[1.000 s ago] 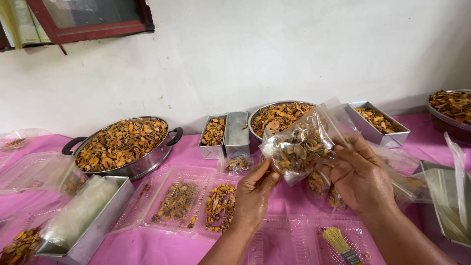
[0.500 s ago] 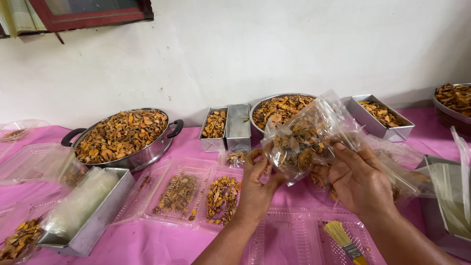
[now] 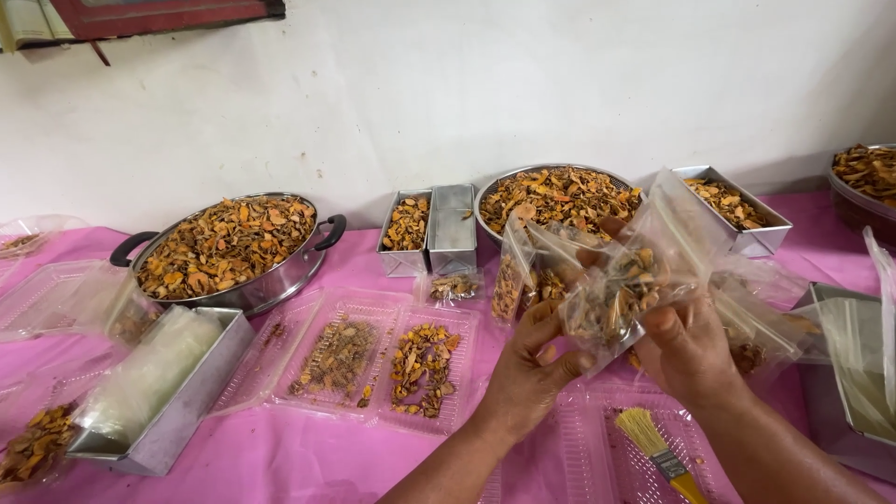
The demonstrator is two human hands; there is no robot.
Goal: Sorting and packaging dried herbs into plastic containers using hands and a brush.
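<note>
My left hand (image 3: 529, 359) and my right hand (image 3: 688, 347) together grip a clear plastic bag (image 3: 623, 280) part-filled with dried orange-brown slices. The bag is held above the pink tablecloth (image 3: 308, 457), in front of a round metal bowl (image 3: 551, 191) heaped with the same slices. My left fingers pinch the bag's lower left edge. My right thumb presses on its lower right side. More filled clear bags (image 3: 511, 280) lie just behind and beside the held one.
A big two-handled pan of slices (image 3: 229, 247) stands at left. Small rectangular tins (image 3: 429, 229) stand at centre, another tin (image 3: 733, 205) at right. Clear trays with slices (image 3: 383, 359) lie in front. A tin of folded bags (image 3: 154, 373) and a yellow brush (image 3: 658, 453) lie near me.
The bag and both hands have dropped lower and come nearer to me, with the bag tilted more to the right. The view has shifted slightly downward.
</note>
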